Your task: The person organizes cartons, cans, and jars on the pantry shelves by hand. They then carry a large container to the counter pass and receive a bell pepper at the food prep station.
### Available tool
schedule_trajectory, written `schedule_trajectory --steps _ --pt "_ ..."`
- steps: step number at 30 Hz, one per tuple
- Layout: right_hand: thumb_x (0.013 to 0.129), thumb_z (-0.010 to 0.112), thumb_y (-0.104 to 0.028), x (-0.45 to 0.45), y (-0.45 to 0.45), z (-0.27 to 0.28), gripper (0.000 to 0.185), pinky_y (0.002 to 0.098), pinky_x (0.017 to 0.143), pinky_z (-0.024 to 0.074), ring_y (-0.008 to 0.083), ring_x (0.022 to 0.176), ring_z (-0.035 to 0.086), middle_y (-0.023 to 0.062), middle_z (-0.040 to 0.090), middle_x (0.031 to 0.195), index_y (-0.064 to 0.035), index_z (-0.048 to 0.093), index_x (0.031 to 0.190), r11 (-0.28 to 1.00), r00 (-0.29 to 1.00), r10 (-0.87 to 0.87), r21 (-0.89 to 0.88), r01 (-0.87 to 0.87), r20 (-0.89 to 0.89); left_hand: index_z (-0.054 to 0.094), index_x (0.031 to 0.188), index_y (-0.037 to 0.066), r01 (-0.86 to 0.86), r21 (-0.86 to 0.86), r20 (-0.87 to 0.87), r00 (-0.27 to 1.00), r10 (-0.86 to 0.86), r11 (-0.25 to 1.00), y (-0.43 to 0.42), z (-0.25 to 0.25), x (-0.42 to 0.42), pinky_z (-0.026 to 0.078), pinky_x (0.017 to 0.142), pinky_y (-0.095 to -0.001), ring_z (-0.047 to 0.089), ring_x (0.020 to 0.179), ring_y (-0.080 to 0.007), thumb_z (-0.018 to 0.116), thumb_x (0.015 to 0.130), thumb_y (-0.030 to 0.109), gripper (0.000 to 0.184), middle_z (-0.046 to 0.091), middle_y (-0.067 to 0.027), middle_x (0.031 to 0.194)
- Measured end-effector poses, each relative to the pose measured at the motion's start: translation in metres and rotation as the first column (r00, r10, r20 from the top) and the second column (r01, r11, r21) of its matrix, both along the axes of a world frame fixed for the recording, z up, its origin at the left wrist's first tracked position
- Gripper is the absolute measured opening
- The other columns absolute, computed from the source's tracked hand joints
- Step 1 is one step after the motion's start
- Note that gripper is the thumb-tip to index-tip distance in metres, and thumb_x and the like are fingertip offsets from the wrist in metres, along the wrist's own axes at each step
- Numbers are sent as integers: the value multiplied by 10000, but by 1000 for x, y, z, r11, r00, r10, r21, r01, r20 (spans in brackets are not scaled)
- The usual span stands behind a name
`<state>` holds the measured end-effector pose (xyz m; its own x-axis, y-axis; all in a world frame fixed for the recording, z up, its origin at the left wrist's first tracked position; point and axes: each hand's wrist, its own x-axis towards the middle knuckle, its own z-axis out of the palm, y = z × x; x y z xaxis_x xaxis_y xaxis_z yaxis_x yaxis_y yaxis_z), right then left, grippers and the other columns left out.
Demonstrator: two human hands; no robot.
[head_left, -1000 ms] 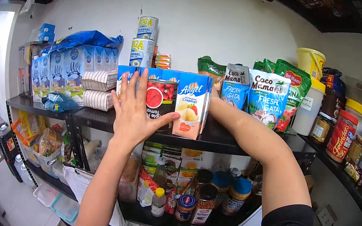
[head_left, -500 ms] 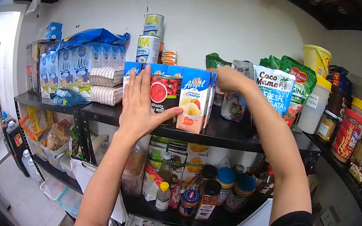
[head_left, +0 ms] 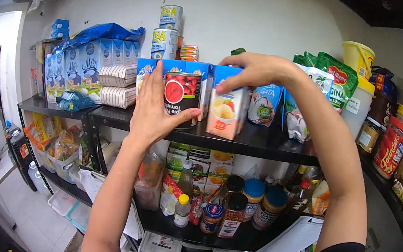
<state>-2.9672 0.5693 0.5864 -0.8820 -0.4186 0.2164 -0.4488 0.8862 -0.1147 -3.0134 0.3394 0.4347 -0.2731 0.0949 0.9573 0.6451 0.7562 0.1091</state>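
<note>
Creamer (head_left: 224,116) sits gripped in our right hand (head_left: 266,69); our left hand (head_left: 152,119), fingers spread open, seems to steady the can (head_left: 182,97).

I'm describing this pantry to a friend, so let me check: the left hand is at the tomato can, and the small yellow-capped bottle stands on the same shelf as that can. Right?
Not quite: the head view shows the small yellow-capped bottle on the shelf below. The left hand is indeed at the tomato can.
</note>
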Motion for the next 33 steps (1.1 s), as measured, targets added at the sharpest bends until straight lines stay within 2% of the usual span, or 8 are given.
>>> schedule_trajectory --steps 4,5,11,18,22,25,27,33 --pt "643 784 -627 -3 39 -3 937 386 852 533 313 1042 643 218 633 1185 -50 541 1340 1000 999 13 -27 -14 -35 109 1519 1 -9 3 -34 999 9 1000 0 -2 -3 290 1131 -457 304 1394 -414 780 699 562 1198 295 -268 1498" --pt "641 784 -637 -3 44 -4 955 386 915 503 317 1076 628 217 627 1202 -51 531 1351 1000 998 -24 -19 23 -52 188 1496 -6 -33 12 -76 997 34 999 2 -2 -2 310 1116 -463 345 1360 -414 789 705 530 1129 351 -261 1453" --pt "616 794 -648 -5 61 -12 997 398 910 509 336 1091 622 222 625 1209 -68 512 1375 998 988 -29 -55 21 -151 372 1390 -9 9 35 -123 992 -5 999 2 -6 -2 354 1065 -471 413 1275 -398 802 722 438 912 427 -236 1359" --pt "620 799 -637 -1 70 -11 1014 407 936 498 350 1111 617 219 630 1212 -65 485 1396 1000 996 -23 -21 21 -88 407 1352 -23 48 38 -106 993 -44 998 -2 -9 -4 346 1065 -458 408 1277 -396 789 747 426 845 418 -235 1365" --pt "660 779 -624 1 62 -16 991 402 945 496 339 1109 620 219 620 1235 -33 473 1395 1000 983 -27 6 29 -179 465 1252 -40 -9 52 -94 996 13 999 4 -8 0 362 1033 -463 440 1221 -383 797 740 437 775 459 -216 1277" --pt "704 794 -552 -4 62 -16 897 363 950 468 304 1084 620 196 652 1181 -123 471 1423 1000 984 -11 2 11 -176 481 1181 -51 -116 36 -39 992 117 993 7 -3 8 394 979 -454 474 1143 -367 813 718 421 740 477 -197 1192" --pt "712 793 -535 -2 63 -13 874 364 937 476 305 1072 627 194 658 1169 -127 479 1418 998 981 -18 48 28 -193 483 1137 -56 -96 98 -2 995 97 991 7 0 11 415 937 -427 507 1064 -347 819 710 377 695 489 -185 1117" --pt "733 782 -506 10 48 -4 827 388 908 498 332 1058 641 212 653 1169 -114 493 1401 963 963 -87 227 147 -256 430 1185 -80 23 306 73 996 -48 952 -8 -7 15 445 927 -431 536 1082 -393 806 696 335 744 499 -255 1157"
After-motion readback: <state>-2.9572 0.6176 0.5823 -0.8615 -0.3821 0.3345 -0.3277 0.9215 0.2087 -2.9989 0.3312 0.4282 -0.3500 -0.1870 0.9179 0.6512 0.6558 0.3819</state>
